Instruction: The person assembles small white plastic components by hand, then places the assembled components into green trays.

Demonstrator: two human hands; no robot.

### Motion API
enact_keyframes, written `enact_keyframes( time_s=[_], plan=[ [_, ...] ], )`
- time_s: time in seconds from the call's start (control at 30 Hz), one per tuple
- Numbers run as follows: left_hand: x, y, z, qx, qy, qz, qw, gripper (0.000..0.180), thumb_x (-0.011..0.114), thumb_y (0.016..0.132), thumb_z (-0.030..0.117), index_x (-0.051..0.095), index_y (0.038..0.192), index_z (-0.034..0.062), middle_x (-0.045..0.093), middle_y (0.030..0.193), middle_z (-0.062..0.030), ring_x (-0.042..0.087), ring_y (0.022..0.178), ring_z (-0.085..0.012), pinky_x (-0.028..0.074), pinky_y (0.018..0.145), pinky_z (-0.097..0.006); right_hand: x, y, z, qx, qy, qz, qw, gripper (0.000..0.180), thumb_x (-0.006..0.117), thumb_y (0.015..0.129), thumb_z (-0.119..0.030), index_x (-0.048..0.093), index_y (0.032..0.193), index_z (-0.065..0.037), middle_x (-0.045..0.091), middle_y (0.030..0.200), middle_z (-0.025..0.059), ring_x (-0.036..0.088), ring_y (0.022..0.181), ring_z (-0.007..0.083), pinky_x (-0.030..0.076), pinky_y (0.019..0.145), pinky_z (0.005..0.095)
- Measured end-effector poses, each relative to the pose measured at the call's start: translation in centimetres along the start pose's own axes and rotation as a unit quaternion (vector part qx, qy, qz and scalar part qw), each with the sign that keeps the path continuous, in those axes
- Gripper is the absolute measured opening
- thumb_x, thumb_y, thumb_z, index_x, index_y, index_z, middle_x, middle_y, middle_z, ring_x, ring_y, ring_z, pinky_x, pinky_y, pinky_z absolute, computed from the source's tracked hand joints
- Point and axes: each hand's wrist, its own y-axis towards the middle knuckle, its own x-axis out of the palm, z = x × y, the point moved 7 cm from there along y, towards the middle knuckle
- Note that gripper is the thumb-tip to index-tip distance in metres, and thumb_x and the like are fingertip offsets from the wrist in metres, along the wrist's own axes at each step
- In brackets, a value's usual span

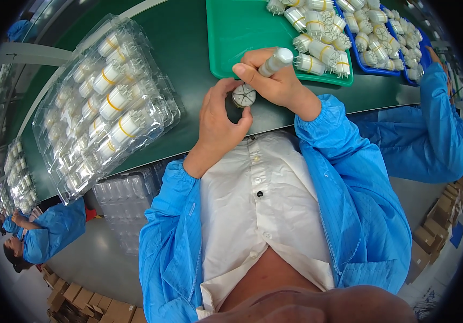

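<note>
My left hand (pixel 218 125) curls its thumb and fingers around a round white piece (pixel 244 96) with a spoked top face, upright near the table's front edge. Just above it, my right hand (pixel 281 86) is closed around a slim white bottle-like tool (pixel 276 61), its thick end pointing up and away. The tool's lower end is hidden by my fingers, so I cannot see whether it touches the piece. Behind my right hand, a green tray (pixel 218 56) carries several white cylinders (pixel 316 24) with yellow bands and white prongs.
Clear plastic blister trays (pixel 164 105) filled with similar cylinders are stacked on the left. Blue trays (pixel 384 71) of cylinders stand at the right, beside a co-worker's blue sleeve (pixel 435 102). Empty-looking clear trays (pixel 121 202) stand below the table edge. Cardboard boxes (pixel 118 311) lie farther off.
</note>
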Motion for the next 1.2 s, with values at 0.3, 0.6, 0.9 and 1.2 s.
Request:
enact_keyframes(
  time_s=[0.3,0.6,0.9,1.2],
  plan=[
    [-1.6,-0.8,1.2,-0.017,-0.015,-0.025,0.999,0.053,0.074,0.077,0.005,0.053,0.125,-0.0007,0.061,0.117,-0.0203,0.062,0.105,-0.0389,0.052,0.090,-0.043,-1.8,-1.1,-0.6,0.005,0.093,0.108,0.990,0.035,0.059,0.101,-0.015,0.053,0.068,-0.006,0.055,0.065,0.0014,0.051,0.059,0.0089,0.039,0.052,0.0273],
    [-21.0,6.6,6.9,0.080,0.336,0.172,0.923,0.046,0.070,0.086,0.005,0.057,0.131,0.0028,0.063,0.125,-0.0193,0.062,0.110,-0.0345,0.050,0.092,-0.042,-2.8,-2.9,-1.7,-0.010,0.074,0.135,0.988,0.034,0.058,0.101,-0.010,0.048,0.069,-0.007,0.055,0.063,0.0024,0.048,0.056,0.0084,0.039,0.052,0.0255],
    [-14.2,4.6,10.5,0.093,0.377,0.141,0.911,0.028,0.070,0.087,0.005,0.067,0.114,0.0029,0.067,0.112,-0.0173,0.061,0.107,-0.0359,0.048,0.093,-0.044,-5.2,-4.7,0.2,-0.002,0.008,0.202,0.979,0.036,0.062,0.099,-0.011,0.052,0.065,-0.006,0.054,0.060,0.0000,0.047,0.053,0.0078,0.036,0.048,0.0266],
    [8.2,16.7,4.1,0.134,0.269,0.009,0.954,0.048,0.069,0.086,0.011,0.053,0.131,0.0046,0.058,0.129,-0.0198,0.057,0.117,-0.0382,0.050,0.095,-0.045,-3.0,-6.5,0.4,-0.133,-0.158,0.126,0.970,0.031,0.074,0.082,-0.005,0.050,0.062,-0.006,0.051,0.057,0.0117,0.050,0.049,0.0313,0.037,0.047,0.0406]
  ],
)
